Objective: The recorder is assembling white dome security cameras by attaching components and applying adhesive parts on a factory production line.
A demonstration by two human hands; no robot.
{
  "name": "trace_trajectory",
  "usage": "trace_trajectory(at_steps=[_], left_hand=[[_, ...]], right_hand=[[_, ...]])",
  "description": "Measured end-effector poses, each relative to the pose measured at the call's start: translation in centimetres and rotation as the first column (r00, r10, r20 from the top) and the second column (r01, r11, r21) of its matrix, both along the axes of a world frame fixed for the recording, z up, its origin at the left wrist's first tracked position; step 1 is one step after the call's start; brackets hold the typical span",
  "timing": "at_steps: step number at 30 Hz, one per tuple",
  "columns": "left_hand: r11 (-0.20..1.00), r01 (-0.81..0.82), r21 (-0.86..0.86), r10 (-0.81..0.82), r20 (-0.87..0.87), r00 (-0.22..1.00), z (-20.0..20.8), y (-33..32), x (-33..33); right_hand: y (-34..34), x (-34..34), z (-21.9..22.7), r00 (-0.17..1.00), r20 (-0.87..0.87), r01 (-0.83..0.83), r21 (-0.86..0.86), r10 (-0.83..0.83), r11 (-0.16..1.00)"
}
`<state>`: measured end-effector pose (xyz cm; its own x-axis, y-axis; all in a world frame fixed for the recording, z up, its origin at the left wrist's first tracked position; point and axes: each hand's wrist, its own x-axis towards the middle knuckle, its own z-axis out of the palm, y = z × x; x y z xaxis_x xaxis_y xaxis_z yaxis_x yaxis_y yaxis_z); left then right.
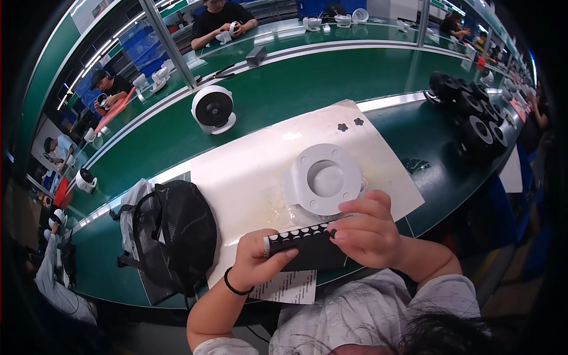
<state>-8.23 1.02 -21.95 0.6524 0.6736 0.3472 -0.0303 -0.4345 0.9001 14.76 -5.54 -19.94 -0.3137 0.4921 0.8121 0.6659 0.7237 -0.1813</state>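
Green workbench (399, 133), covered near its front edge by a white sheet (248, 168), in a workshop seen from above through a wide, curved view. Above the sheet's near edge, the left hand (253, 254) is closed on the left end of a black backing piece (307, 254), its thumb lying across the near face; a row of round white and black spots runs along the far edge of this piece. At the opposite end, the right hand (373, 234) has thumb and forefinger pinched on a small dark piece (332, 234), whose exact shape is partly hidden by the fingertips. Below the backing piece, a printed paper (290, 290) lies at the bench's front edge. Just beyond the right hand, a white ring-shaped part (327, 207) lies flat on the sheet, with clear plastic (278, 207) beside it. Two black flower-shaped pieces (342, 127) lie near the sheet's far right corner. Against the sheet's left edge rests a black mesh bag (183, 228). Black round parts (473, 112) are grouped toward the bench's right end. Past the pale rail (393, 102) along the bench's far edge, a white fan-like device (214, 111) with a dark round front stands upright on a green strip (278, 89); across it, a co-worker in black (207, 26) holds a white part.
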Motion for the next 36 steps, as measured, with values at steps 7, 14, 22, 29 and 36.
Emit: trace_trajectory(at_steps=[7, 14, 22, 29, 36], left_hand=[[0.996, -0.063, -0.07, 0.063, 0.009, 0.998, 0.1, -0.4, 0.1], [1.0, -0.025, -0.013, 0.025, -0.054, 0.998, -0.5, -0.1, -0.7], [0.997, -0.072, 0.036, 0.07, 0.042, 0.997, 0.1, 0.6, -0.6], [0.984, 0.173, 0.044, -0.174, 0.029, 0.984, -0.6, 1.6, -1.5], [0.975, 0.222, 0.024, -0.223, 0.056, 0.973, -0.6, 1.0, -1.8]], right_hand=[[0.1, -0.8, -0.2, 0.995, -0.012, -0.103, -0.06, 0.102, 0.993], [1.3, -1.8, -0.2, 0.906, -0.109, -0.411, 0.001, 0.409, 0.912], [4.6, 0.6, 1.7, 0.958, -0.253, -0.175, -0.142, 0.135, 0.974], [6.9, 2.0, 6.1, 0.963, -0.258, -0.215, -0.569, 0.076, 0.794], [5.8, 1.4, 6.8, 0.979, 0.145, -0.069, -0.413, 0.141, 0.908]])
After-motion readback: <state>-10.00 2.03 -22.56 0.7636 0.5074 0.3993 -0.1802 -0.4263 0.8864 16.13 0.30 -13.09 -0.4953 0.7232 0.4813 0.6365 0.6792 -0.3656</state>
